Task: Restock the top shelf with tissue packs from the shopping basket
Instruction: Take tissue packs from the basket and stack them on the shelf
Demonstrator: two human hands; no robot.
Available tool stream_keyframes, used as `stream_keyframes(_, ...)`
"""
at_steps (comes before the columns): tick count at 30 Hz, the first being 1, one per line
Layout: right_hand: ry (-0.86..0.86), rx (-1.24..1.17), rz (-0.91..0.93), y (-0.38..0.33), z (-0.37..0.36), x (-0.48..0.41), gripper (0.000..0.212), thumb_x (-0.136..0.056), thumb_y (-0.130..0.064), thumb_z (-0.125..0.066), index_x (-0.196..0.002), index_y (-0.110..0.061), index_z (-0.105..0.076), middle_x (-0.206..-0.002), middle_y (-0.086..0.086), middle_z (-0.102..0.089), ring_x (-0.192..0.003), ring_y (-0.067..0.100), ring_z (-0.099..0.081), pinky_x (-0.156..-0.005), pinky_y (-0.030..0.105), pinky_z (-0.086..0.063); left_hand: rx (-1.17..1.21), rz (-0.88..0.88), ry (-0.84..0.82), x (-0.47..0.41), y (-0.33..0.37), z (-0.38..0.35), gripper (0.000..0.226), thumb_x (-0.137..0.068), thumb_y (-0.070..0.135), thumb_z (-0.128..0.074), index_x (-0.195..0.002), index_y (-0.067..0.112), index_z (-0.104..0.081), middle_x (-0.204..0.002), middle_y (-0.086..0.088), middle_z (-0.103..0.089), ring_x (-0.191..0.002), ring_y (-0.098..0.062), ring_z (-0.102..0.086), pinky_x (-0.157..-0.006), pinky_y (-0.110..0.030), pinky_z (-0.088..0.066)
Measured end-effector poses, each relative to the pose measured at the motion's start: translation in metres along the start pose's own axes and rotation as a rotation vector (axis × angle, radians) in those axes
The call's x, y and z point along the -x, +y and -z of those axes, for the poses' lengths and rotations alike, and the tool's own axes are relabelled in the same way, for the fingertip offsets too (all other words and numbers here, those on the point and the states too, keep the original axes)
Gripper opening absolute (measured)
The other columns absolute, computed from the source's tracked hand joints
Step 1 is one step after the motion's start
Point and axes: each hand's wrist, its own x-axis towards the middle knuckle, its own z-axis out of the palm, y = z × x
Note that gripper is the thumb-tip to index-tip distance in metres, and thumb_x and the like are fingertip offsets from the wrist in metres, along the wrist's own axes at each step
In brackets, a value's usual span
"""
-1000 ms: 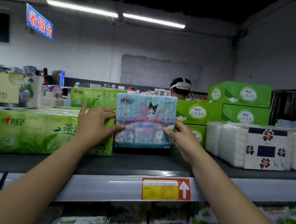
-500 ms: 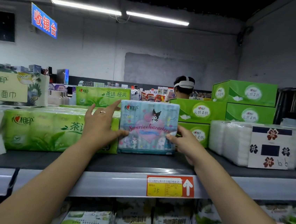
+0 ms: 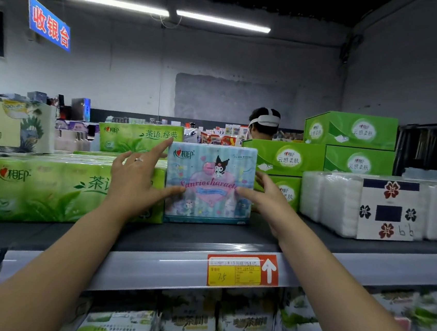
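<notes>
A light-blue cartoon-print tissue pack (image 3: 210, 183) stands upright on the dark top shelf (image 3: 204, 238), between the green tissue packs (image 3: 47, 190) and the green tissue boxes (image 3: 288, 159). My left hand (image 3: 134, 183) lies against its left side with fingers spread and straight, the thumb touching the front. My right hand (image 3: 265, 197) presses its right edge, thumb on the front and fingers straight along the side. The shopping basket is out of view.
White wrapped packs with flower labels (image 3: 369, 208) fill the shelf's right part. A price tag with an arrow (image 3: 241, 271) sits on the shelf rail. More tissue packs (image 3: 187, 323) fill the lower shelf. A person with a white headband (image 3: 264, 123) stands behind the shelf.
The blue pack went from held just above the shelf to standing on it, close to the green packs. My left hand's fingers have spread out straighter.
</notes>
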Motion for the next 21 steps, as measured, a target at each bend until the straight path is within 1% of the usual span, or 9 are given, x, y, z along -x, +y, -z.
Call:
stream_keyframes(2,0.069,0.015,0.037,-0.002,0.001,0.001,0.072,-0.086,-0.027,-0.066,-0.146,-0.022,-0.026,-0.145,0.001,-0.041,-0.114,0.015,-0.048,-0.092,0.034,-0.045,-0.016,-0.015,0.077,0.001,0.002,0.001,0.096,-0.070,0.054,-0.073,-0.149,0.031,-0.023,-0.133,-0.011,-0.057,-0.125,-0.032,-0.047,-0.109,-0.046,-0.022)
stream_keyframes(3,0.098,0.014,0.048,-0.003,0.001,0.001,0.071,-0.087,-0.030,-0.064,-0.147,-0.024,-0.026,-0.148,0.000,-0.036,-0.122,0.018,-0.045,-0.094,0.036,-0.044,-0.024,-0.024,0.140,0.001,0.002,0.003,0.092,-0.072,0.050,-0.074,-0.148,0.028,-0.027,-0.130,-0.015,-0.057,-0.123,-0.034,-0.047,-0.107,-0.050,-0.024)
stream_keyframes(5,0.139,-0.002,0.066,-0.004,0.002,0.002,0.065,-0.088,-0.033,-0.061,-0.145,-0.025,-0.030,-0.151,0.000,-0.034,-0.127,0.019,-0.041,-0.092,0.035,-0.044,-0.041,-0.047,0.252,0.001,0.003,0.003,0.084,-0.076,0.043,-0.074,-0.146,0.022,-0.034,-0.127,-0.019,-0.057,-0.119,-0.037,-0.047,-0.104,-0.055,-0.028)
stream_keyframes(9,0.195,-0.011,0.108,-0.004,0.003,0.003,0.054,-0.090,-0.030,-0.060,-0.139,-0.020,-0.039,-0.143,0.000,-0.041,-0.115,0.013,-0.044,-0.085,0.031,-0.043,-0.015,-0.061,0.272,0.001,0.001,0.001,0.074,-0.080,0.043,-0.068,-0.143,0.020,-0.038,-0.124,-0.018,-0.058,-0.116,-0.035,-0.049,-0.102,-0.054,-0.032)
stream_keyframes(11,0.251,0.030,0.156,-0.002,0.002,0.002,0.050,-0.090,-0.026,-0.060,-0.135,-0.019,-0.041,-0.139,-0.001,-0.044,-0.116,0.013,-0.046,-0.087,0.032,-0.045,0.019,-0.048,0.275,0.000,-0.001,0.001,0.070,-0.081,0.036,-0.071,-0.142,0.019,-0.040,-0.122,-0.016,-0.060,-0.115,-0.035,-0.051,-0.102,-0.053,-0.033)
stream_keyframes(13,0.334,0.158,0.242,-0.001,0.000,0.001,0.048,-0.089,-0.024,-0.061,-0.132,-0.019,-0.041,-0.136,-0.001,-0.046,-0.119,0.014,-0.047,-0.090,0.032,-0.046,0.062,-0.040,0.293,0.001,-0.001,0.002,0.066,-0.081,0.031,-0.071,-0.139,0.016,-0.044,-0.119,-0.014,-0.062,-0.112,-0.035,-0.053,-0.099,-0.051,-0.037)
stream_keyframes(17,0.461,0.323,0.399,-0.005,-0.008,0.002,0.043,-0.089,-0.022,-0.059,-0.128,-0.017,-0.041,-0.130,0.001,-0.048,-0.106,0.009,-0.047,-0.077,0.023,-0.046,0.123,0.000,0.350,0.002,0.001,0.005,0.058,-0.082,0.025,-0.070,-0.133,0.011,-0.048,-0.116,-0.013,-0.063,-0.107,-0.032,-0.056,-0.090,-0.046,-0.042)
stream_keyframes(19,0.469,0.377,0.476,-0.006,-0.012,0.005,0.040,-0.088,-0.020,-0.059,-0.124,-0.015,-0.043,-0.125,0.002,-0.050,-0.102,0.008,-0.048,-0.068,0.012,-0.040,0.123,0.007,0.349,0.003,0.003,0.005,0.057,-0.082,0.025,-0.070,-0.133,0.010,-0.048,-0.115,-0.014,-0.063,-0.107,-0.032,-0.056,-0.089,-0.045,-0.043)
stream_keyframes(21,0.482,0.424,0.519,-0.007,-0.014,0.006,0.037,-0.088,-0.019,-0.058,-0.122,-0.013,-0.044,-0.122,0.002,-0.050,-0.099,0.007,-0.048,-0.063,0.006,-0.034,0.122,0.009,0.326,0.004,0.006,0.006,0.056,-0.083,0.025,-0.070,-0.133,0.010,-0.048,-0.116,-0.014,-0.062,-0.108,-0.033,-0.055,-0.089,-0.046,-0.043)
